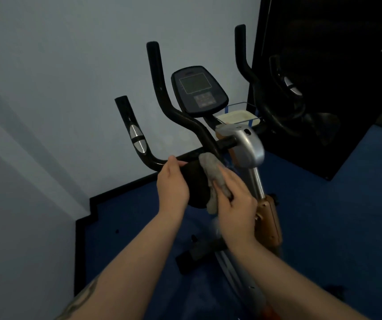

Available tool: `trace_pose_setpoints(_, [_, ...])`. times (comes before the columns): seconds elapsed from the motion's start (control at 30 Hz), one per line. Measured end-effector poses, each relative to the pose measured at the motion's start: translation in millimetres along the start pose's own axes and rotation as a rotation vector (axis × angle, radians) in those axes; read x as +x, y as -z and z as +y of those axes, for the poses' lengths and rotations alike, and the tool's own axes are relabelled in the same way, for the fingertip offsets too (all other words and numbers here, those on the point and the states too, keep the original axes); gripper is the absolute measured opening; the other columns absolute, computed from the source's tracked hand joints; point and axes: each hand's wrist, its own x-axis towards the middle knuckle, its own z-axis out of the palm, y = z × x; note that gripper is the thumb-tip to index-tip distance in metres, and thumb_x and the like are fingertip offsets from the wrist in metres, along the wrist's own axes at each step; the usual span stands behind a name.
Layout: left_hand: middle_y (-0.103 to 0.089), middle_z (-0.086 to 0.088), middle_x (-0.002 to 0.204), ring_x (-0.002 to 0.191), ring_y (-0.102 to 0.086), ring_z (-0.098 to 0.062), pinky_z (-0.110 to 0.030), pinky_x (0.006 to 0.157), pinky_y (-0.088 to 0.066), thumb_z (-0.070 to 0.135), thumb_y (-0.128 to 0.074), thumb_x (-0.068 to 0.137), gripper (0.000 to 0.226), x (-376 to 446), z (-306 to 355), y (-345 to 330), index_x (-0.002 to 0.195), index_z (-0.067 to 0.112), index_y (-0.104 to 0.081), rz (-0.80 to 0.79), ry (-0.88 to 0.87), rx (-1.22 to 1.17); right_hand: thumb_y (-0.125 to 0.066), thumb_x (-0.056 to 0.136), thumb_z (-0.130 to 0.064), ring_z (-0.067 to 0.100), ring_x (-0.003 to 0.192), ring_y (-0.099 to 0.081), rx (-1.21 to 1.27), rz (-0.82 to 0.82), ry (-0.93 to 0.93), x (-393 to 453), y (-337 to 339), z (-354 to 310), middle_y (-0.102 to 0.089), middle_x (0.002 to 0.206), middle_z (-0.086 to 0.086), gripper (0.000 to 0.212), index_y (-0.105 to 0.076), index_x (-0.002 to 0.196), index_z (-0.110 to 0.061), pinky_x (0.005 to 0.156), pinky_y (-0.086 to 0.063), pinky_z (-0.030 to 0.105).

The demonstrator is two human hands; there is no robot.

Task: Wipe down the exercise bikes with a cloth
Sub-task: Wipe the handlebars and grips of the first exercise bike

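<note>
Both my arms reach out in front of me, toward the exercise bike (250,148). My left hand (172,183) holds the side of a black pad (195,181) on the bike's handlebar (160,161). Its fingers curl over the pad's left edge, and the thumb tip touches the bar. My right hand (236,199) is just to the right of the pad. It grips a grey cloth (213,179), with the fingers bent around it, and pushes the cloth against the right side of the pad. Part of the cloth sticks up above my fingers and touches the handlebar. Part of it hangs down below the pad. My two hands are close, one on each side of the pad, but they do not touch.

Below the pad I see the bike's black foot bar (199,252) on the blue floor (324,227). To the right of the pad is the bike's silver post (253,179) with a brown part beside it.

Past the pad, the handlebar bends up into tall black horns. One horn has a shiny silver patch (137,138). Between the horns sits the bike's dark screen (197,88). Just right of the screen, farther back, is a clear box (241,113) with something pale in it.

Behind the bike is a pale wall (70,65). Right of the bike stands a big black panel (324,77), and it shows a dim copy of a horn.
</note>
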Motion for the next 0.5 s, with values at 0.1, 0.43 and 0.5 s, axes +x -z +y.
trace_pose_setpoints(0.1, [-0.071,-0.005,0.093,0.091,-0.065,-0.017,-0.033,0.08,-0.052,0.051,-0.022,0.102,0.059,-1,-2,0,0.092,0.017,-0.069,-0.001,-0.03,-0.027,-0.065,0.086,0.0,0.02,0.11,-0.056,-0.352,-0.089,0.228,33,0,-5,-0.065,0.115,0.004,0.041,-0.066,0.123,-0.015,0.091,-0.045,0.031])
trace_pose_setpoints(0.43, [-0.073,-0.002,0.082,0.081,-0.068,-0.012,-0.025,0.075,-0.05,0.071,-0.014,0.084,0.078,-5,-4,2,0.09,0.016,-0.07,-0.019,-0.094,-0.042,-0.063,0.079,-0.001,0.01,0.119,-0.058,-0.477,-0.229,0.442,-13,10,-4,-0.068,0.119,-0.004,0.039,-0.071,0.114,-0.015,0.116,-0.021,0.036])
trace_pose_setpoints(0.5, [-0.073,-0.001,0.08,0.079,-0.068,-0.012,-0.023,0.07,-0.048,0.07,-0.012,0.085,0.079,-4,-2,2,0.088,0.016,-0.07,-0.018,-0.086,-0.034,-0.066,0.078,-0.003,0.009,0.116,-0.061,-0.498,-0.236,0.486,3,10,-9,-0.07,0.116,-0.005,0.037,-0.073,0.112,-0.016,0.117,-0.02,0.043])
